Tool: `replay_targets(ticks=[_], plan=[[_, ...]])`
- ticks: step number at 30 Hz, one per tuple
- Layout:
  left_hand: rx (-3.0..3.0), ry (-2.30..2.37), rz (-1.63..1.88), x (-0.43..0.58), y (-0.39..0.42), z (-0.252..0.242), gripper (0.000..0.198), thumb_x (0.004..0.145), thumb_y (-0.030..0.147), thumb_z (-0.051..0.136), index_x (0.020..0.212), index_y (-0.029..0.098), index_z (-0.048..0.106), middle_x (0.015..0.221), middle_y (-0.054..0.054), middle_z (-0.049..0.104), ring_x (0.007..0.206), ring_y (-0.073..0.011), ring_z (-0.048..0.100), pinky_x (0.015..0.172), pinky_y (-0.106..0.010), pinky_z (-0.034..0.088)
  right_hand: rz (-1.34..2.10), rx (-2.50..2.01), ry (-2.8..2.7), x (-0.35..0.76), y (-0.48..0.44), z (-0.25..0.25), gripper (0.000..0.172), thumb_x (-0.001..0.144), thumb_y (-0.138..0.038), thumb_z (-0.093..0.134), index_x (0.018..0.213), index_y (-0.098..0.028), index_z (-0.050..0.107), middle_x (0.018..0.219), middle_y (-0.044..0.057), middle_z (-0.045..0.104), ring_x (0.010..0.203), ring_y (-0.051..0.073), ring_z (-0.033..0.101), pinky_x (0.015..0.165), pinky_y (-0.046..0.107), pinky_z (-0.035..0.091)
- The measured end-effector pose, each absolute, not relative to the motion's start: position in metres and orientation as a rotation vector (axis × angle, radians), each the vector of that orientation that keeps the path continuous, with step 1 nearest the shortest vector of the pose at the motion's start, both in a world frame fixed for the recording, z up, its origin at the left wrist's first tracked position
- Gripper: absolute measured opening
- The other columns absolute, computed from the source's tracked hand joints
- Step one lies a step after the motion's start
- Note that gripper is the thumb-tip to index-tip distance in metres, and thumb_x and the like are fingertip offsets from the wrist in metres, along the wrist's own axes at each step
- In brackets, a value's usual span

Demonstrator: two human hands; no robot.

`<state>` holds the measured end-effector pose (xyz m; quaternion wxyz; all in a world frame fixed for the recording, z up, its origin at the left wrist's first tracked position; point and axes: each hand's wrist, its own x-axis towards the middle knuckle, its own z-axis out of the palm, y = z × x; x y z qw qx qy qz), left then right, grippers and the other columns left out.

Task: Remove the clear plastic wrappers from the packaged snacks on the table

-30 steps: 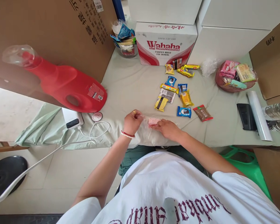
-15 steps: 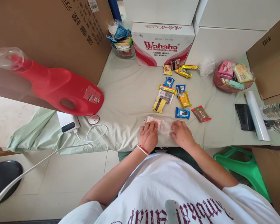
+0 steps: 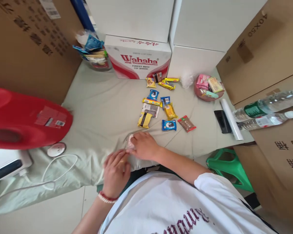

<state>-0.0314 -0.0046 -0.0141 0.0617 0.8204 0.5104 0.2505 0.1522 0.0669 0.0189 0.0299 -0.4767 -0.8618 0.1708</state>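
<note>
A small pink-and-white packet [image 3: 131, 141] in clear plastic lies near the table's front edge, partly hidden by fingers. My right hand [image 3: 144, 145] reaches over it from the right, its fingers closed on the packet. Just to the near left is my left hand [image 3: 116, 170], with fingers stretched out and slightly blurred. Its fingertips come close to the right fingertips at the packet's near end. Beyond the hands lie a yellow snack packet [image 3: 144, 120], a blue snack packet [image 3: 169, 125] and a brown-and-red packet [image 3: 187, 123].
More snack packets lie farther back before the Wahaba-style water carton [image 3: 139, 61]. A filled bowl [image 3: 208, 94] stands back right, near a black case [image 3: 222, 121] and white roll [image 3: 231, 120]. At left are a red jug [image 3: 26, 120] and a white power bank [image 3: 12, 164] with its cable.
The view has swung right. My right hand has moved from the clear plastic's end onto the packet, and my left hand has slid off it toward the near left. The packet is turned.
</note>
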Motion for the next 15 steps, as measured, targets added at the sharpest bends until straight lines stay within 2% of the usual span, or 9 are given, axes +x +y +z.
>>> replay_targets(ticks=[2, 4, 8, 12, 15], plan=[[2.42, 1.682, 0.852, -0.047, -0.006, -0.021, 0.023, 0.088, 0.017, 0.057, 0.103, 0.029, 0.069, 0.107, -0.005, 0.079, 0.12, -0.0335, 0.068, 0.107, -0.055, 0.045, 0.447, -1.427, -2.645, 0.159, 0.057, 0.011, 0.033, 0.106, -0.034, 0.053, 0.13, -0.014, 0.063, 0.13, 0.014, 0.066, 0.119, 0.03, 0.055, 0.098, 0.045, 0.046], [2.38, 1.767, 0.86, -0.053, -0.002, -0.03, 0.017, 0.088, 0.019, 0.058, 0.099, 0.028, 0.068, 0.102, -0.005, 0.079, 0.119, -0.0352, 0.068, 0.104, -0.055, 0.047, 0.45, -1.412, -2.612, 0.17, 0.053, 0.004, 0.032, 0.107, -0.025, 0.048, 0.135, -0.017, 0.061, 0.135, 0.011, 0.066, 0.12, 0.027, 0.056, 0.099, 0.043, 0.046], [2.357, 1.797, 0.835, -0.043, 0.01, -0.048, 0.016, 0.091, 0.021, 0.056, 0.101, 0.026, 0.067, 0.11, -0.01, 0.075, 0.112, -0.0342, 0.07, 0.096, -0.051, 0.051, 0.448, -1.609, -2.254, 0.233, 0.075, 0.014, 0.038, 0.11, -0.016, 0.033, 0.137, -0.019, 0.06, 0.138, 0.008, 0.067, 0.124, 0.018, 0.057, 0.108, 0.031, 0.042], [2.419, 1.882, 0.821, -0.032, 0.012, -0.058, 0.02, 0.087, 0.019, 0.059, 0.105, 0.024, 0.065, 0.117, -0.014, 0.073, 0.111, -0.035, 0.07, 0.094, -0.05, 0.052, 0.026, -2.092, -1.59, 0.371, 0.134, 0.064, 0.043, 0.112, -0.02, 0.022, 0.14, -0.014, 0.054, 0.132, 0.015, 0.067, 0.121, 0.018, 0.059, 0.104, 0.03, 0.042], [2.477, 1.883, 0.808, -0.03, 0.009, -0.06, 0.023, 0.086, 0.017, 0.06, 0.107, 0.024, 0.064, 0.116, -0.014, 0.073, 0.108, -0.035, 0.071, 0.092, -0.049, 0.052, -0.101, -2.233, -1.415, 0.476, 0.184, 0.095, 0.044, 0.106, -0.012, 0.024, 0.141, -0.004, 0.048, 0.138, 0.026, 0.059, 0.125, 0.028, 0.055, 0.106, 0.042, 0.038]])
